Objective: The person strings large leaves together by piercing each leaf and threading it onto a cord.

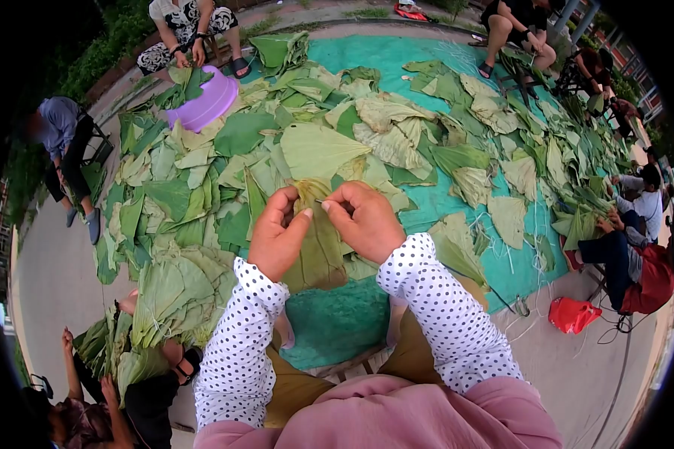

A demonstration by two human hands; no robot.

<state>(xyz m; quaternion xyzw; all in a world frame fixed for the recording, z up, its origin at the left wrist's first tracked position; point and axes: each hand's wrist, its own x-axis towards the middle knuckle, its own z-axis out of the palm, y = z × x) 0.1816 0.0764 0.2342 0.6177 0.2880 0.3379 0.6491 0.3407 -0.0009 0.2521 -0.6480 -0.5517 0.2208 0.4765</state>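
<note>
Both of my hands are raised in front of me, close together at the narrow top of a folded brownish-green leaf (312, 251). My left hand (279, 230) pinches the leaf's gathered tip from the left. Beside it my right hand (363, 222) has thumb and forefinger pressed together on a small thin thing at the tip, too small to name. The leaf hangs down between my wrists. Just beyond my hands a broad pale green leaf (318, 152) lies on the heap of leaves (174, 198).
A green tarp (502, 262) under the leaves carries white strings. A purple basin (206, 101) stands at the back left, a red bag (574, 315) on the ground at right. Several people sit around the tarp, one close at lower left with stacked leaves (183, 292).
</note>
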